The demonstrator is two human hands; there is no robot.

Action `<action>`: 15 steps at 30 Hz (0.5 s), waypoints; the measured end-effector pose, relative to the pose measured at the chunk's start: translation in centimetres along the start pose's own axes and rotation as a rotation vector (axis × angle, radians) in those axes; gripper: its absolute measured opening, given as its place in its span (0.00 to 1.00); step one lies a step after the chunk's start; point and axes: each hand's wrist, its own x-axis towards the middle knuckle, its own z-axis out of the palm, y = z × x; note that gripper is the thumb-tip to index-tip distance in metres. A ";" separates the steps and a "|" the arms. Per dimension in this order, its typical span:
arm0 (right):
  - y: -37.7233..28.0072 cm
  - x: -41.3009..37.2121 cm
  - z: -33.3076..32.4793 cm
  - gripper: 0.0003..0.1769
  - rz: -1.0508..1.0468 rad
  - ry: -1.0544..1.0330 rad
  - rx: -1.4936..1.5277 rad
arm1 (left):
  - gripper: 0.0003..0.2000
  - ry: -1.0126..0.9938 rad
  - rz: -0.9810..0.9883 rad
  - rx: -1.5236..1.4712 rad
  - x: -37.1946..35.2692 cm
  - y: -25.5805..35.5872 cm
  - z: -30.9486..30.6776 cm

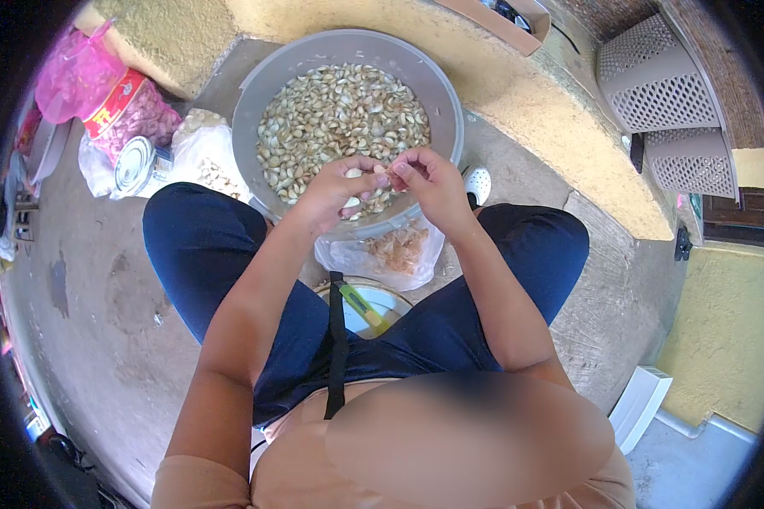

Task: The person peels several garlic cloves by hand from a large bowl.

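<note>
Fingers: we note the fingers (367, 180) of the left hand (339, 193) and those (401, 170) of the right hand (435, 182) meeting tip to tip. Both sets are closed on one small pale clove (381, 170), pinched between them. Pale bits show under the curled left fingers; we cannot tell whether they are held or lie below.

Position of clove: in the air, above the near rim of a grey basin (255, 102), between the two hands.

Basin: round, on the floor (110, 322), filled with a layer of loose cloves (339, 110) in cream and tan. The near rim lies between the knees (204, 237), which are clad in dark blue.

Just under the near rim: a clear plastic bag (416, 263) holding brownish peels (396, 248), touching the basin.

Between the thighs, nearer the body: a white bowl (388, 299) with a green-and-yellow tool (363, 305) lying in it; a black strap (337, 339) crosses its left edge.

Left of the basin: a white bag (197, 140), a tin (136, 165) on its side, a red-labelled pack (127, 106) and a pink bag (72, 72), all close together.

Right of the basin: a white shoe (478, 182) by the right wrist. Well apart at upper right, two lattice baskets (662, 85) against the wall.
</note>
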 end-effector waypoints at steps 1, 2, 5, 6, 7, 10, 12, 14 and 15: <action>-0.1 0.0 0.0 0.06 0.018 0.014 0.014 | 0.12 0.008 -0.003 -0.001 0.1 0.0 0.0; -0.2 0.0 0.0 0.06 0.035 0.027 0.028 | 0.12 0.016 -0.007 -0.002 0.0 0.0 0.0; -0.1 0.2 -0.2 0.06 0.073 0.036 0.072 | 0.14 0.033 -0.045 0.100 -0.3 0.6 0.3; 0.0 0.2 -0.3 0.06 0.083 0.035 0.086 | 0.14 0.054 -0.043 0.171 -0.3 0.6 0.3; 0.0 0.2 -0.3 0.06 0.106 0.026 0.125 | 0.14 0.075 -0.041 0.242 -0.3 0.5 0.2; 0.1 0.3 -0.3 0.05 0.167 0.016 0.290 | 0.14 0.135 0.296 0.691 0.5 -1.0 -0.5; 0.4 0.4 -0.5 0.06 0.198 0.035 0.465 | 0.14 0.133 0.421 0.869 0.7 -1.2 -0.6; 0.1 0.6 -1.0 0.07 0.217 0.057 0.407 | 0.15 0.091 0.331 0.853 0.6 -1.1 -0.6; 0.0 0.6 -1.4 0.07 0.226 0.069 0.377 | 0.14 0.108 0.265 0.792 0.6 -0.9 -0.6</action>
